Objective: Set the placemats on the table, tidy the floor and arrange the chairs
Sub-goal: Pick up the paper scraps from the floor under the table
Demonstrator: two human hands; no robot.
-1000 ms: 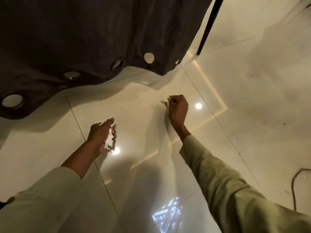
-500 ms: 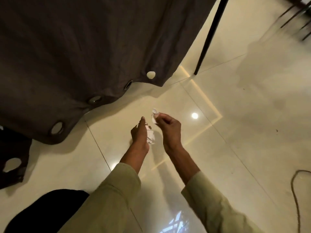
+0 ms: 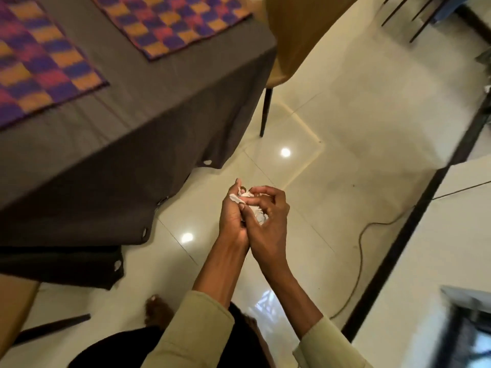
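Observation:
My left hand and my right hand are pressed together in front of me, both holding crumpled white paper scraps above the glossy floor. Fingers of both hands curl round the scraps. To the upper left stands the table under a dark grey cloth. Two checkered purple-and-orange placemats lie flat on it, one at the left and one further back. A tan chair stands at the table's far corner.
Part of another tan chair with a dark leg shows at the lower left. A thin cable snakes over the cream tiles at the right, beside a dark floor strip. Dark chair legs stand at the far upper right.
My right hand lifted a scrap off the floor and joined my left hand. The view rose from under the tablecloth to above the table, showing the placemats.

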